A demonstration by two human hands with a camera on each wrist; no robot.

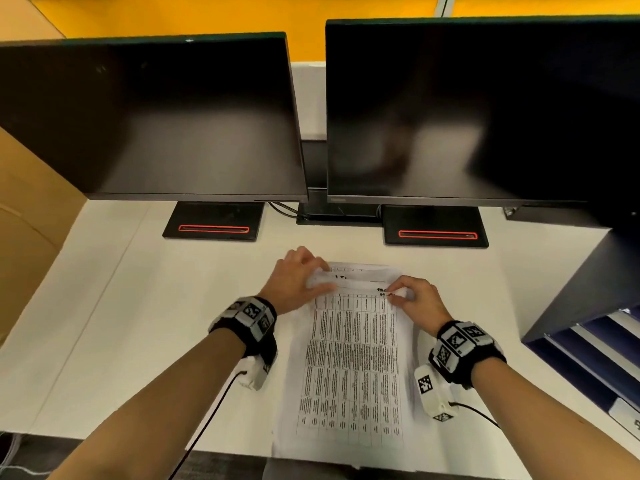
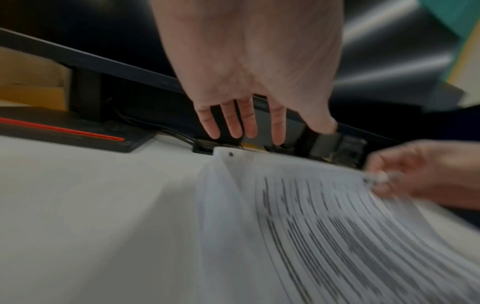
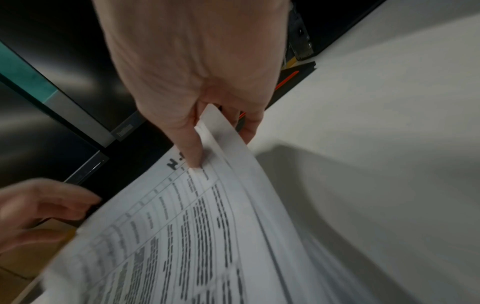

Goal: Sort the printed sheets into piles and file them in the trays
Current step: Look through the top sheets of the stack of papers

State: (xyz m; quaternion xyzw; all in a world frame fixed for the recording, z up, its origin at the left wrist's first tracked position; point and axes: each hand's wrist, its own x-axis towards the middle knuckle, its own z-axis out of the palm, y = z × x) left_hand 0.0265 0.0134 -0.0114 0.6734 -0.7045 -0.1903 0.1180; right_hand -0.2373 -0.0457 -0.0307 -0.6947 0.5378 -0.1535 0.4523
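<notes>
A stack of printed sheets (image 1: pixel 349 358) with dense table text lies on the white desk (image 1: pixel 138 323) in front of me. My right hand (image 1: pixel 419 299) pinches the stack's far right corner, thumb (image 3: pixel 189 144) on top and fingers underneath, and lifts the upper sheets (image 3: pixel 194 236). At the far left corner is my left hand (image 1: pixel 298 275). The left wrist view shows its fingers (image 2: pixel 249 123) straight and spread just over the paper's edge (image 2: pixel 311 236), gripping nothing. Dark blue trays (image 1: pixel 595 358) holding some white paper stand at the right edge.
Two dark monitors (image 1: pixel 152 116) (image 1: pixel 481 109) stand on black bases (image 1: pixel 213 221) (image 1: pixel 436 226) right behind the sheets. A cardboard box (image 1: pixel 31 220) flanks the desk on the left. A dark cabinet top (image 1: pixel 571 271) sits above the trays.
</notes>
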